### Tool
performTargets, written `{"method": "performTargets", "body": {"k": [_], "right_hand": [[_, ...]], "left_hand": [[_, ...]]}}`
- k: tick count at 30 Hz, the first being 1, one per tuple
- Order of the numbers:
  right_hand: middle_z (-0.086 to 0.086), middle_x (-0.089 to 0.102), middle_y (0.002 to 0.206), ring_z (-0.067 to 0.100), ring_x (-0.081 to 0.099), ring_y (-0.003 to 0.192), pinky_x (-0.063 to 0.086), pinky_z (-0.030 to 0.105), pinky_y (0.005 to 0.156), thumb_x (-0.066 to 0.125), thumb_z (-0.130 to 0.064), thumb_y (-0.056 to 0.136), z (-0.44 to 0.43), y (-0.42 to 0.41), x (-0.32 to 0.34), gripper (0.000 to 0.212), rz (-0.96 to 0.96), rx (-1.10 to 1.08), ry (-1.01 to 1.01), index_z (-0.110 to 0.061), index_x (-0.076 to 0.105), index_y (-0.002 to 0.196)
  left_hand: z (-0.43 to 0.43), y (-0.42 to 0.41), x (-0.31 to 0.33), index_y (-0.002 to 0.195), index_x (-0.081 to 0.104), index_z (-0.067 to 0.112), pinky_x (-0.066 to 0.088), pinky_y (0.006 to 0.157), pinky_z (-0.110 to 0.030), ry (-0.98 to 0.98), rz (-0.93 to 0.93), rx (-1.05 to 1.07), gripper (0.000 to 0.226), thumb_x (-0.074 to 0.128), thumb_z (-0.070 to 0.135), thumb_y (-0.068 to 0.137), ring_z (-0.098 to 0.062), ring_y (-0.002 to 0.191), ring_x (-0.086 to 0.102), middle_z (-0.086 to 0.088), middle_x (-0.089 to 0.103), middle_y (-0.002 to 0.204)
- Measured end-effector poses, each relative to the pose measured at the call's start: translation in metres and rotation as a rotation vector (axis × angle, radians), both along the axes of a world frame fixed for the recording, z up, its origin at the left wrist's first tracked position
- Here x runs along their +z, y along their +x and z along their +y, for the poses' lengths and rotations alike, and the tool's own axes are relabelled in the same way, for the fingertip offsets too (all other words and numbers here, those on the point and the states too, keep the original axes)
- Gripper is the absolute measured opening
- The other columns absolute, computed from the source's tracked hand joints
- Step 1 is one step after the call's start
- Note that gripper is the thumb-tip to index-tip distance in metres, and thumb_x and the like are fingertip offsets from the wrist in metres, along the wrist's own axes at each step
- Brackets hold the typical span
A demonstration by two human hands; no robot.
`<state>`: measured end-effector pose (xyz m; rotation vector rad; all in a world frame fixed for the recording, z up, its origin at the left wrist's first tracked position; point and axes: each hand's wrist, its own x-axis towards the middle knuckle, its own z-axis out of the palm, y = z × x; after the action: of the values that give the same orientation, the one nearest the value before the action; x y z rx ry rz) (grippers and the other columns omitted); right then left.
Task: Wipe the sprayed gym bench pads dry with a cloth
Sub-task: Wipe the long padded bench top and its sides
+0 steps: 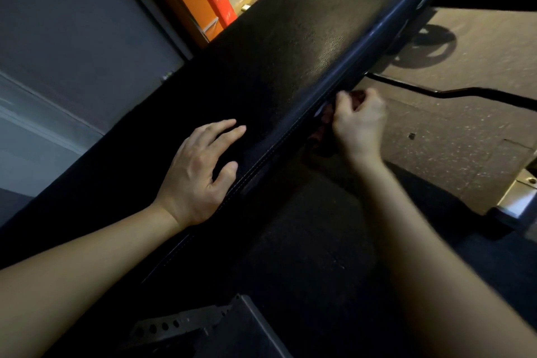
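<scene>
Head camera: the left hand (197, 171) lies flat with fingers spread on the black bench pad (290, 38), while the right hand (360, 122) clutches a dark red cloth (321, 134) against the pad's side edge.

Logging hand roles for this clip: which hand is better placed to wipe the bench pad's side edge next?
Right. The right hand grips the dark red cloth at the side edge of the bench pad. The left hand lies flat on the pad's top, holding nothing, apparently bracing.
</scene>
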<state>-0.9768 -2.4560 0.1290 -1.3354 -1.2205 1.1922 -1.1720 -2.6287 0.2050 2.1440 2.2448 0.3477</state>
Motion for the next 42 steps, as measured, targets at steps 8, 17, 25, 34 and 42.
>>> {"method": "performTargets", "body": {"k": [8, 17, 25, 34, 42], "right_hand": [[-0.002, 0.068, 0.078, 0.015, 0.063, 0.068, 0.049, 0.032, 0.066, 0.065, -0.021, 0.096, -0.080, -0.023, -0.002, 0.010, -0.044, 0.123, 0.226, -0.011, 0.064, 0.092], [-0.002, 0.068, 0.084, 0.016, 0.065, 0.070, 0.050, 0.017, 0.065, 0.061, -0.023, 0.099, -0.078, -0.015, 0.000, 0.009, -0.131, 0.223, 0.307, -0.014, 0.058, 0.098], [0.005, 0.068, 0.089, 0.027, 0.068, 0.076, 0.058, 0.045, 0.071, 0.056, -0.024, 0.100, -0.037, -0.006, 0.002, 0.012, -0.213, 0.117, 0.365, -0.014, 0.055, 0.106], [0.006, 0.069, 0.090, 0.030, 0.067, 0.076, 0.057, 0.046, 0.070, 0.057, -0.022, 0.100, -0.038, -0.002, 0.004, 0.010, -0.294, 0.176, 0.425, -0.015, 0.051, 0.103], [0.005, 0.068, 0.091, 0.032, 0.069, 0.081, 0.053, 0.038, 0.070, 0.057, -0.021, 0.100, -0.022, -0.002, 0.001, 0.012, -0.296, 0.091, 0.369, -0.013, 0.053, 0.109]], "left_hand": [[0.002, 0.001, 0.001, 0.150, 0.049, 0.022, 0.034, 0.117, -0.050, 0.003, 0.003, -0.002, 0.058, 0.044, 0.036, 0.094, -0.012, 0.145, 0.034, 0.008, 0.041, 0.156], [0.001, 0.001, 0.000, 0.149, 0.049, 0.021, 0.035, 0.116, -0.052, 0.012, 0.013, -0.003, 0.057, 0.044, 0.036, 0.094, -0.015, 0.145, 0.036, 0.007, 0.042, 0.156], [0.002, 0.001, 0.000, 0.149, 0.050, 0.022, 0.035, 0.116, -0.051, 0.011, 0.002, -0.001, 0.058, 0.045, 0.036, 0.093, -0.014, 0.145, 0.035, 0.009, 0.041, 0.156], [0.001, 0.001, 0.000, 0.150, 0.049, 0.024, 0.034, 0.117, -0.049, -0.001, 0.003, 0.001, 0.058, 0.044, 0.038, 0.093, -0.012, 0.146, 0.034, 0.009, 0.040, 0.156], [0.001, 0.002, 0.000, 0.150, 0.048, 0.025, 0.028, 0.119, -0.042, 0.000, 0.012, -0.004, 0.058, 0.044, 0.038, 0.094, -0.009, 0.147, 0.031, 0.010, 0.040, 0.157]]}}
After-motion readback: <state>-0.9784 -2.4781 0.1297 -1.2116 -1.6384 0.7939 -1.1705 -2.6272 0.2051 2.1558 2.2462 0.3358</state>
